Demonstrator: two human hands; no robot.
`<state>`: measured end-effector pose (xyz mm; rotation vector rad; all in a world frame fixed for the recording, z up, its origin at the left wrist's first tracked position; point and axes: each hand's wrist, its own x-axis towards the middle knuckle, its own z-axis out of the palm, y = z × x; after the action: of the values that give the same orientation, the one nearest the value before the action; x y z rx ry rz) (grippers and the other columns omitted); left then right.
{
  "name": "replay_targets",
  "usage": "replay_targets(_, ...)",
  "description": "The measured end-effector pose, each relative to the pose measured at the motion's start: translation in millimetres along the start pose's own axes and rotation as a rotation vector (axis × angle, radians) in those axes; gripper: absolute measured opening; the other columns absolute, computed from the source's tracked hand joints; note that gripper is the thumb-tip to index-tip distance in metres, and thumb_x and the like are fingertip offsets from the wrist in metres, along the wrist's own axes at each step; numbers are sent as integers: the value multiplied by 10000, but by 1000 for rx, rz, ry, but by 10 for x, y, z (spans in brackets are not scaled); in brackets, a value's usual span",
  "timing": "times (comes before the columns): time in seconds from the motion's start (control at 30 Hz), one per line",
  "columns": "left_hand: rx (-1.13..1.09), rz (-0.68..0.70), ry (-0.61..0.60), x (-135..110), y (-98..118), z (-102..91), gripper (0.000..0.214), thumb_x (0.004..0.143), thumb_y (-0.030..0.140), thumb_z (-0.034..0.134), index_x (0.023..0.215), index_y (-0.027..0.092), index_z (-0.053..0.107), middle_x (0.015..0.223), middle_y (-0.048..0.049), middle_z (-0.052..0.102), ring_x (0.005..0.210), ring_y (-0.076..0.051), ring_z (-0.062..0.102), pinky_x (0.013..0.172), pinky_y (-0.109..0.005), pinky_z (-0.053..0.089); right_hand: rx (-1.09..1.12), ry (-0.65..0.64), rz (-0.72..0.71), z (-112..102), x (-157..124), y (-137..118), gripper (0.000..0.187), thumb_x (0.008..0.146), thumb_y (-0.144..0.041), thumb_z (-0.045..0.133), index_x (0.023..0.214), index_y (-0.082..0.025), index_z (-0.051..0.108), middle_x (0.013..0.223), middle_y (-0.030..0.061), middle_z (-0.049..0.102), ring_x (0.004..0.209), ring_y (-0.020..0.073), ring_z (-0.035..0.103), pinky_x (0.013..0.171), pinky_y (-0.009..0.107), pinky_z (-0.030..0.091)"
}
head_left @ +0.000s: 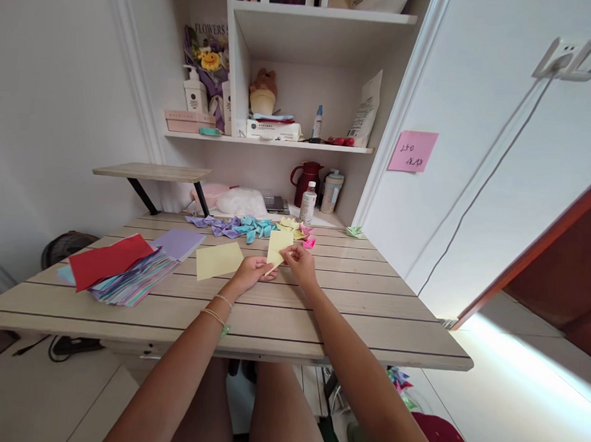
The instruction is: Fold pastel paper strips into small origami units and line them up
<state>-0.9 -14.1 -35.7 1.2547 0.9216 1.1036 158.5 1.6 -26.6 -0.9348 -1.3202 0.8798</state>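
Both my hands meet at the middle of the wooden table (359, 331). My left hand (252, 270) pinches the lower edge of a folded yellow paper (279, 245), and my right hand (299, 260) grips the same paper from the right side. The paper stands tilted up off the tabletop. A flat yellow sheet (218, 259) lies just left of my left hand. Behind the hands is a heap of small folded paper pieces (245, 226) in purple, teal, yellow and pink.
A stack of coloured sheets (132, 278) with a red sheet (107, 260) and a lilac sheet (179, 242) on top lies at the left. A bottle (307, 204), red jug (306, 181) and shelf items stand at the back. A pink note (412, 151) hangs on the right wall.
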Motion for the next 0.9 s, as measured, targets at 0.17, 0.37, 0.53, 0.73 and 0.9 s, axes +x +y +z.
replay_targets(0.17, -6, 41, 38, 35, -26, -8, 356, 617, 337, 724, 847, 79, 639, 720, -90, 687, 659, -167, 659, 674, -297, 545, 230, -82, 89, 34, -25, 12, 728, 548, -336, 747, 1175, -205, 400, 569, -58, 600, 574, 148, 605, 639, 317, 513)
replay_targets(0.37, 20, 21, 21, 18, -12, 13, 369, 589, 340, 740, 824, 74, 640, 724, -100, 688, 647, -172, 659, 677, -308, 538, 266, -31, 151, 62, -40, 58, 651, 514, -316, 763, 1066, -186, 443, 586, -37, 621, 604, 161, 618, 652, 330, 517)
replay_targets(0.53, 36, -5, -8, -10, 10, 38, 360, 537, 284, 777, 797, 79, 635, 694, -96, 689, 656, -174, 662, 668, -287, 533, 251, -15, 158, 67, -42, 71, 592, 510, -321, 756, 1005, -191, 459, 555, -58, 593, 580, 145, 608, 640, 310, 522)
replay_targets(0.73, 7, -19, 7, -30, 25, 47, 340, 538, 256, 780, 787, 76, 635, 681, -100, 687, 633, -169, 660, 675, -292, 532, 209, -15, 163, 71, -34, 98, 566, 502, -325, 757, 971, -188, 470, 540, -71, 569, 535, 130, 592, 603, 288, 517)
replay_targets(0.9, -4, -32, 15, -33, 19, 45, 333, 551, 253, 775, 797, 74, 640, 702, -107, 690, 641, -168, 660, 675, -291, 529, 174, -14, 159, 80, -36, 113, 554, 508, -319, 752, 968, -188, 473, 570, -58, 592, 556, 136, 603, 601, 283, 514)
